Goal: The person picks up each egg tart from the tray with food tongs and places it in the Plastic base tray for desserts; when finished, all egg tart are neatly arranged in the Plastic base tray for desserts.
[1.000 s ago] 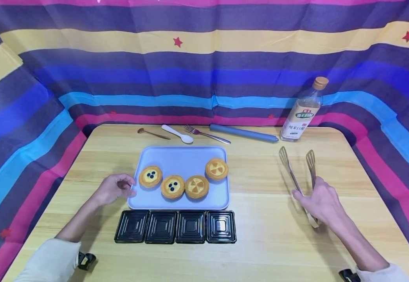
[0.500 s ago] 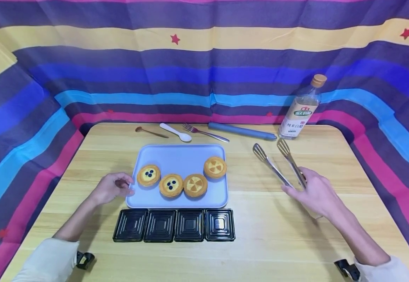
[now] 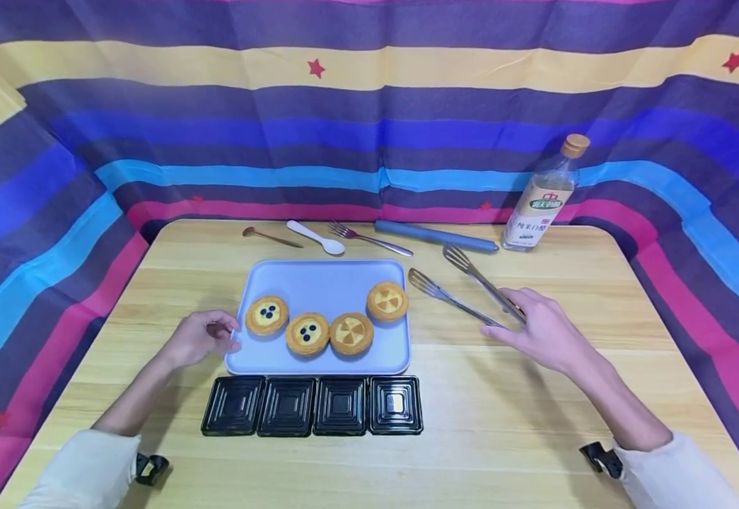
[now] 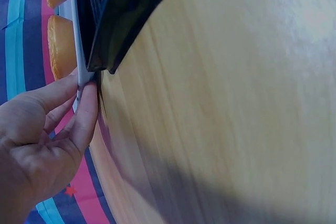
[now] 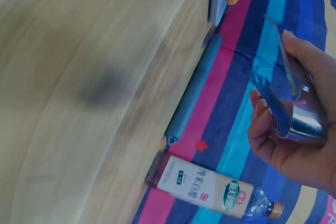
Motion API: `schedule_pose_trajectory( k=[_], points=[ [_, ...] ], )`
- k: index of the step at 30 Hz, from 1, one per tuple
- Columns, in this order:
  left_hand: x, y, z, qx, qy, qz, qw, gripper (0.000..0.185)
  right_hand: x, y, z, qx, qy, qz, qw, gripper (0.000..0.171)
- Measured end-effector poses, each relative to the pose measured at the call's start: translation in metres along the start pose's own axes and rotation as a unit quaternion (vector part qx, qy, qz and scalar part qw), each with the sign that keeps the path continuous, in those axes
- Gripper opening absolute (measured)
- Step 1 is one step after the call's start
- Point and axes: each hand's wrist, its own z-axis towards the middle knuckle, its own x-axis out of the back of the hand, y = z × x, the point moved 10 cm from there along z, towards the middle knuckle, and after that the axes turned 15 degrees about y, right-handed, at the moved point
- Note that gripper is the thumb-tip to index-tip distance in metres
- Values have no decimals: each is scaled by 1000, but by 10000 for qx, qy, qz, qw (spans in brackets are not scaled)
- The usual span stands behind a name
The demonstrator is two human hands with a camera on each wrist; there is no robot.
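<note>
A pale blue tray (image 3: 318, 283) on the wooden table carries several round tarts: two with dark berries (image 3: 266, 315) and two with orange wedges (image 3: 387, 301). My left hand (image 3: 200, 337) pinches the tray's left edge (image 4: 80, 85) between thumb and fingers. My right hand (image 3: 544, 332) grips metal tongs (image 3: 464, 286) by the hinge end; their arms stand apart and the tips hang just right of the rightmost tart. In the right wrist view the tongs (image 5: 291, 108) lie in my palm.
Several black square containers (image 3: 312, 405) sit in a row in front of the tray. At the table's far edge lie a small spoon (image 3: 271, 237), a white spoon (image 3: 316, 237), a fork (image 3: 369, 240), a blue rod (image 3: 435, 236) and a bottle (image 3: 544, 198).
My right hand has lifted the tongs and swung them left, from the right side of the table to beside the tray. The left hand has stayed on the tray's edge.
</note>
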Motion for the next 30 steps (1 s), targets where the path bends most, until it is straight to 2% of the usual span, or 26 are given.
schedule_pose_trajectory(
  k=[6,15,21,30],
  points=[
    [-2,2,3,-39,-15,-26,10000,31,-12,-13,2,288,-189,145,9993,76],
    [0,1,1,11,-43,42,10000,30,-28,-27,11,645,-274,374,9968,69],
    [0,0,-1,108,-47,24,9999,30,-39,-37,13,1063,-285,234,9937,69],
    [0,0,-2,128,-91,9,9999,31,-48,-40,13,1103,-317,184,9932,69]
  ],
)
